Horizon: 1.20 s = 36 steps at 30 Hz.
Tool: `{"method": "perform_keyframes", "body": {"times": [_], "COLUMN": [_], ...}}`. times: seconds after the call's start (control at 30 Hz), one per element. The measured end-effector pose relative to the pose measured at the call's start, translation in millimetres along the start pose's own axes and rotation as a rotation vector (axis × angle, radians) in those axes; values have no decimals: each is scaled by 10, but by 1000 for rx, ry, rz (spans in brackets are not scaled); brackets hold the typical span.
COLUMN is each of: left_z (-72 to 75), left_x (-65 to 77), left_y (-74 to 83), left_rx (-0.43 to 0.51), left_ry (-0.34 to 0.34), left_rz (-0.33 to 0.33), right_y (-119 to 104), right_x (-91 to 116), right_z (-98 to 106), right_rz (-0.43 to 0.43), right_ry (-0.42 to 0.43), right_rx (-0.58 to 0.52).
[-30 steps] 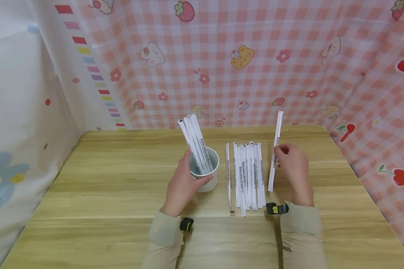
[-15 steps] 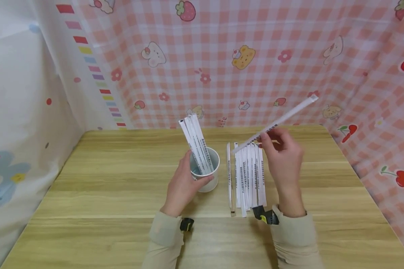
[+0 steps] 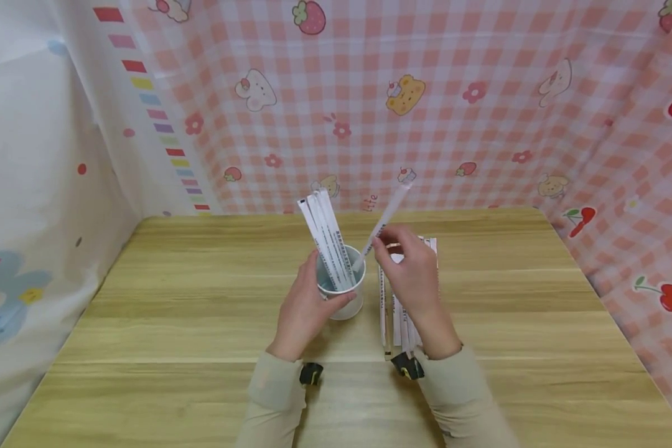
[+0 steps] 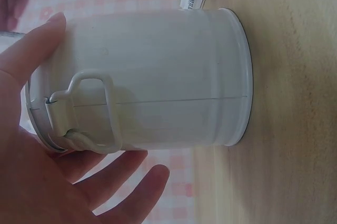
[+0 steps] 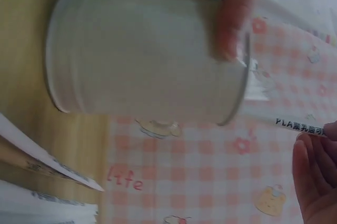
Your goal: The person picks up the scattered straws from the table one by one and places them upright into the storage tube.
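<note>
A pink-and-white checked cloth curtain (image 3: 313, 93), printed with strawberries and cartoon animals, is hanging behind a white metal bucket (image 3: 347, 308) with a looped handle (image 4: 111, 103) on its side. A pale wood-grain desk (image 3: 201, 311) is stretching beneath the bucket and carrying it. To the bucket's right, a row of thin white paper-wrapped straws (image 3: 399, 323) is lying side by side, partly hidden under the right hand (image 3: 413, 267). The left hand (image 3: 308, 305) is clasping the bucket from its left, its grip wrapping the wall, thumb near the rim. Inside the bucket, a bunch of printed white wrapped straws (image 3: 326, 239) is leaning leftward. Just right of the bucket, the right hand's grip is pinching one slim white paper-wrapped straw (image 3: 391, 209), whose lower end is showing within the bucket's rim.
</note>
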<state>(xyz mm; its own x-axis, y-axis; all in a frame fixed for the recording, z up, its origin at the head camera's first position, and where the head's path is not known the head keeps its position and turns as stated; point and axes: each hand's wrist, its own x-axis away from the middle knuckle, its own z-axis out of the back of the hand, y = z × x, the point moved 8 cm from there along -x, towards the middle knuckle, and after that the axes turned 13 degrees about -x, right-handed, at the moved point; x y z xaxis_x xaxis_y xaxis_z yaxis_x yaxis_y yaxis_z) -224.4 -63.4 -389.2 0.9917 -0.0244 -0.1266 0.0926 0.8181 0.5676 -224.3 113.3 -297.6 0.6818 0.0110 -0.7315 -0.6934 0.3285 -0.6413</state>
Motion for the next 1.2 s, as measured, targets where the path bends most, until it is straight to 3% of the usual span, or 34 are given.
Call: {"method": "perform_keyframes", "body": {"times": [0.47,0.67,1.2], "left_z": [-6,-3,2], "left_x": [-9,-12,-3], "left_y": [10,16,5], "left_rx": [3,-3,-1], "left_ry": [0,4,13], "left_rz": [-30,-33,-26], "right_y": [367,481,534], "right_x": [160,203,187], "right_z": [-420,-481,-482], "right_rz": [-208,-291,-349], "right_ry": [-164,-177,-238], "right_rx": [204,281,242]}}
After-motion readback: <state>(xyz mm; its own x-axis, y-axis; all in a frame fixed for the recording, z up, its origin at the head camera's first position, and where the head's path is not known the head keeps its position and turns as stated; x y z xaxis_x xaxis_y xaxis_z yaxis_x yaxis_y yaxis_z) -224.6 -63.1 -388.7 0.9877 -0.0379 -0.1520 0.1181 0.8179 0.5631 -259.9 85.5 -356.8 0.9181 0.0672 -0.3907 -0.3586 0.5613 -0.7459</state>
